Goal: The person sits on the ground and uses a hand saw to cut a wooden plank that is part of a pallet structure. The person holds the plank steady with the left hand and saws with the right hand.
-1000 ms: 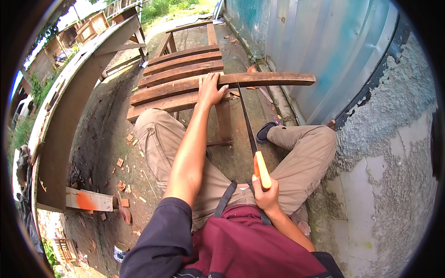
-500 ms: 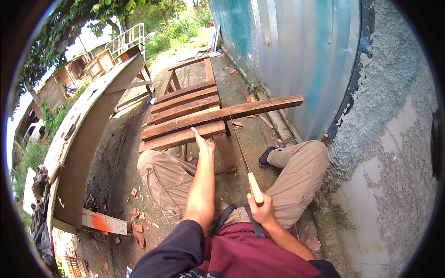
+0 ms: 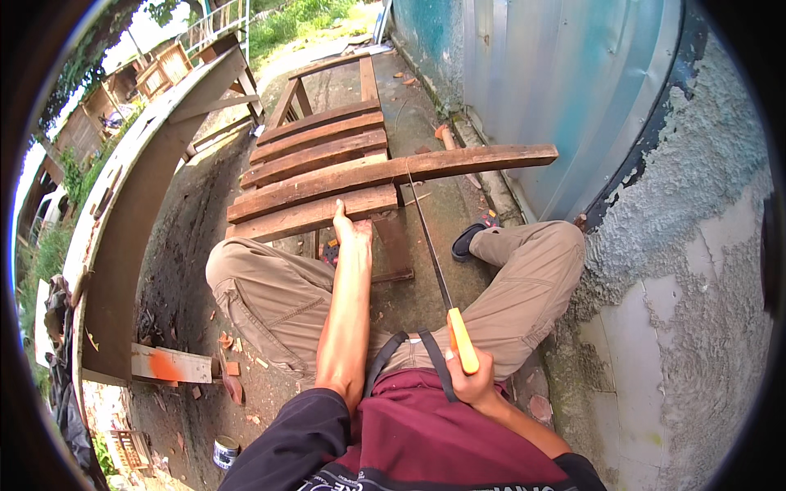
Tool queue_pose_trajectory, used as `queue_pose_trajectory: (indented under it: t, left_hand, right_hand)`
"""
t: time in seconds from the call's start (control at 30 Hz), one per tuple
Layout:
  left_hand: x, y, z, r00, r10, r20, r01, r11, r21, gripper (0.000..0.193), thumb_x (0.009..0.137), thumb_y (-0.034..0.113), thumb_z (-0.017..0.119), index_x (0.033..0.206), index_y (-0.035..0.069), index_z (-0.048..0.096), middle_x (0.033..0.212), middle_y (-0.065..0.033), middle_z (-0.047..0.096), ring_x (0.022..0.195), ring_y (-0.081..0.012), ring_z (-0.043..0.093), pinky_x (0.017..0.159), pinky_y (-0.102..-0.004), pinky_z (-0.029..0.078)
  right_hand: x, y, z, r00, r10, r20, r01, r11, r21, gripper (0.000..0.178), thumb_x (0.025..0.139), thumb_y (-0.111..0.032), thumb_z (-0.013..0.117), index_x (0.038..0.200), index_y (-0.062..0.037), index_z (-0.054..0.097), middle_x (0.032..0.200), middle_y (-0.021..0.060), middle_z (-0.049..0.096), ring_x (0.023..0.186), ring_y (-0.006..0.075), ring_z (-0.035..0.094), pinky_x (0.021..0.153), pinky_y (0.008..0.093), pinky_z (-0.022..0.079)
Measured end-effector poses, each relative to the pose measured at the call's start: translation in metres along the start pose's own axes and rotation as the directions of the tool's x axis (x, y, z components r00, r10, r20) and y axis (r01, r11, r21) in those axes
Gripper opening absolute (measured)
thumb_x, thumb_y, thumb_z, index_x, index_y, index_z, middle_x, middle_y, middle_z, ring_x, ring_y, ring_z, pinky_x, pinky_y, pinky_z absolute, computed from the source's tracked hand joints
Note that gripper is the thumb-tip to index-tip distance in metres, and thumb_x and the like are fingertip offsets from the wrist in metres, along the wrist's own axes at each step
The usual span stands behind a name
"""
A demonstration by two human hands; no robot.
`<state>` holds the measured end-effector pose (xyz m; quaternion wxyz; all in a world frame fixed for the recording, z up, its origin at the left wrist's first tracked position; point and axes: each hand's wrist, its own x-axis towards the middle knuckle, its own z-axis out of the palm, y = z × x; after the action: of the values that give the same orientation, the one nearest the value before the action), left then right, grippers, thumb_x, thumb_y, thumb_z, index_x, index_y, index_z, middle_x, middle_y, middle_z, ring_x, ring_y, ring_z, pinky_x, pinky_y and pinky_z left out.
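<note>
handsaw square across the beam

our right grip [image 3: 472, 375] is wrapped round the yellow-handled handsaw [image 3: 437, 266], its blade running forward between our knees [image 3: 565, 245] to the wooden beam [image 3: 377, 174] ahead. the beam lies left to right atop the slatted desk [image 3: 370, 78], its right end jutting past the edge toward the metal panel [image 3: 548, 90]. our left grip [image 3: 354, 233], nearer the beam, has its thumb against the near plank [image 3: 315, 214] (fingers hidden, so we cannot tell whether it clamps).
</note>
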<state>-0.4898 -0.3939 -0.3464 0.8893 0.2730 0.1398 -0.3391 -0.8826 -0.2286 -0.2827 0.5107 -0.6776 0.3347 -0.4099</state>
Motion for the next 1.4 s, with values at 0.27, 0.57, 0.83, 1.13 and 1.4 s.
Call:
queue_pose_trajectory:
  t: [0.27, 0.57, 0.83, 1.13, 1.4]
  left_hand:
    - [-0.093, 0.002, -0.021, 0.999, -0.011, 0.051, 0.006, 0.994, 0.112, 0.073, 0.098, 0.047, 0.068, 0.151, 0.006, 0.039, 0.150, -0.0149, 0.048, 0.140, -0.0282, 0.045, 0.124, -0.0481, 0.026]
    - [-0.165, 0.042, 0.064, 0.651, 0.210, 0.729, -0.757, 0.254, 0.603, 0.064, 0.097, 0.046, 0.068, 0.140, 0.000, 0.056, 0.140, -0.0217, 0.060, 0.139, -0.0311, 0.051, 0.114, -0.0539, 0.038]
    - [-0.053, 0.021, 0.068, 0.354, -0.250, 0.901, -0.705, -0.704, 0.082, 0.062, 0.094, 0.064, 0.059, 0.132, 0.014, 0.065, 0.122, -0.0145, 0.068, 0.118, -0.0329, 0.062, 0.102, -0.0489, 0.045]
    - [-0.067, 0.026, 0.064, 0.323, -0.235, 0.917, -0.772, -0.626, 0.112, 0.056, 0.095, 0.052, 0.063, 0.135, 0.014, 0.065, 0.122, -0.0149, 0.066, 0.119, -0.0339, 0.060, 0.105, -0.0469, 0.040]
    - [-0.068, 0.026, 0.056, 0.279, -0.189, 0.942, -0.736, -0.672, 0.083, 0.058, 0.096, 0.052, 0.062, 0.134, 0.009, 0.061, 0.124, -0.0149, 0.066, 0.121, -0.0340, 0.059, 0.106, -0.0489, 0.038]
  right_hand:
    - [-0.039, 0.001, -0.019, 0.979, 0.201, 0.033, -0.202, 0.978, 0.049, 0.022, 0.093, -0.005, 0.066, 0.072, -0.0007, 0.059, 0.054, 0.0054, 0.052, 0.046, 0.0147, 0.049, 0.048, 0.0328, 0.038]
    - [-0.031, -0.022, -0.008, 0.979, 0.205, -0.004, -0.204, 0.978, 0.043, 0.022, 0.095, -0.008, 0.066, 0.076, 0.0005, 0.060, 0.059, 0.0018, 0.057, 0.054, 0.0080, 0.050, 0.051, 0.0297, 0.040]
    - [-0.045, -0.066, -0.009, 0.999, 0.039, -0.036, -0.035, 0.995, 0.098, 0.012, 0.094, -0.004, 0.063, 0.084, 0.0027, 0.060, 0.064, 0.0049, 0.059, 0.053, 0.0117, 0.055, 0.052, 0.0300, 0.045]
    - [0.044, -0.041, 0.012, 0.995, -0.089, -0.038, 0.096, 0.945, 0.314, 0.014, 0.102, -0.010, 0.061, 0.094, -0.0044, 0.052, 0.065, -0.0012, 0.049, 0.051, 0.0053, 0.042, 0.046, 0.0244, 0.034]
    - [0.079, 0.004, 0.051, 0.993, 0.003, -0.118, 0.033, 0.953, 0.302, 0.031, 0.100, -0.021, 0.069, 0.077, -0.0002, 0.062, 0.062, -0.0047, 0.053, 0.058, 0.0060, 0.044, 0.052, 0.0295, 0.035]
